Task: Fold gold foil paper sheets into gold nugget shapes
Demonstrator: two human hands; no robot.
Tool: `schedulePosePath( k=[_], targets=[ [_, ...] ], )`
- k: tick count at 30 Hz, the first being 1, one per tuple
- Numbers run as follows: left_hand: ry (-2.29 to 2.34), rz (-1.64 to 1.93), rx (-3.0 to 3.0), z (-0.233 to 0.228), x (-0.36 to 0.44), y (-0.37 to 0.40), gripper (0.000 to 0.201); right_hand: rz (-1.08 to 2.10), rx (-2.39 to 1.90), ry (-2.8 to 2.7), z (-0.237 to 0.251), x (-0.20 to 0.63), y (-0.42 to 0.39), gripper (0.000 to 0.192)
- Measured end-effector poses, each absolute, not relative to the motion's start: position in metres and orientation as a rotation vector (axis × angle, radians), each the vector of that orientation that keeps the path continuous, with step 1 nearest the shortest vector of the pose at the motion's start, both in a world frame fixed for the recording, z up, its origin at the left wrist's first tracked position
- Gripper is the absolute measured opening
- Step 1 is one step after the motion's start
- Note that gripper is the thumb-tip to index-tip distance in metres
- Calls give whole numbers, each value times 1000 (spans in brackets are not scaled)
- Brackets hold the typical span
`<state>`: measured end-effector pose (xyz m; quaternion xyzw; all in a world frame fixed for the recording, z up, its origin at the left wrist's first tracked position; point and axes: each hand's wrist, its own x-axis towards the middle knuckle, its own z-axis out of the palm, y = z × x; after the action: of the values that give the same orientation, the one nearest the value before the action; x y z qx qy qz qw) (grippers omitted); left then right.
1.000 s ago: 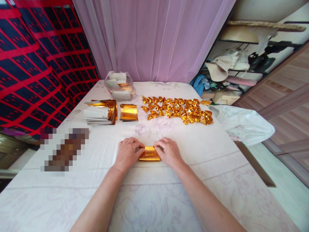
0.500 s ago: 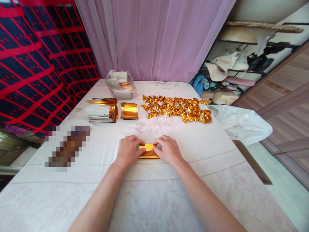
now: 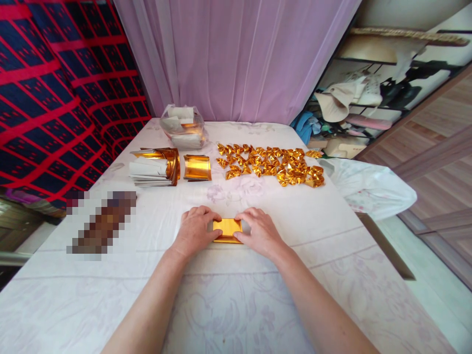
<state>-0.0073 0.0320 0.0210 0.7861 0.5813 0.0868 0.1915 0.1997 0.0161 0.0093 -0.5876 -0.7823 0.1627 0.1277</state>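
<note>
A sheet of gold foil paper [image 3: 227, 227] lies on the table in front of me, its near edge rolled or folded up. My left hand [image 3: 197, 227] grips its left end between thumb and fingers. At the other end my right hand [image 3: 259, 230] does the same, thumb on the near edge and fingertips at the far edge. Beyond the hands lie a small stack of gold foil sheets [image 3: 197, 168] and, left of it, a bigger curled pile of foil paper [image 3: 153, 168] with pale backs. Many folded gold foil pieces [image 3: 271, 161] sit in rows at the back right.
A clear plastic bag [image 3: 183, 127] with more paper stands at the back left. A blurred-out item [image 3: 103, 223] lies on the left of the floral tablecloth [image 3: 228, 305]. A white plastic bag [image 3: 376, 189] hangs beyond the right edge, by a cluttered shelf [image 3: 354, 103].
My right thumb has slid slightly nearer to me along the foil's near edge. The foil and my left hand are almost where they were.
</note>
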Motion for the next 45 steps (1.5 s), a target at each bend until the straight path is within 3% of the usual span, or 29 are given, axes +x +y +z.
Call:
schedulePosePath(
  k=[29,38,45],
  targets=[
    [1454,78,2244,29,-18,30,48,529,-1605,-2428,17,210,6,56],
    [1527,118,2240,28,-12,25,50,390,-1780,-2283,17,187,-6,42],
    [1556,119,2242,26,-9,24,51,288,-1837,-2211,8,176,-10,45]
  ],
)
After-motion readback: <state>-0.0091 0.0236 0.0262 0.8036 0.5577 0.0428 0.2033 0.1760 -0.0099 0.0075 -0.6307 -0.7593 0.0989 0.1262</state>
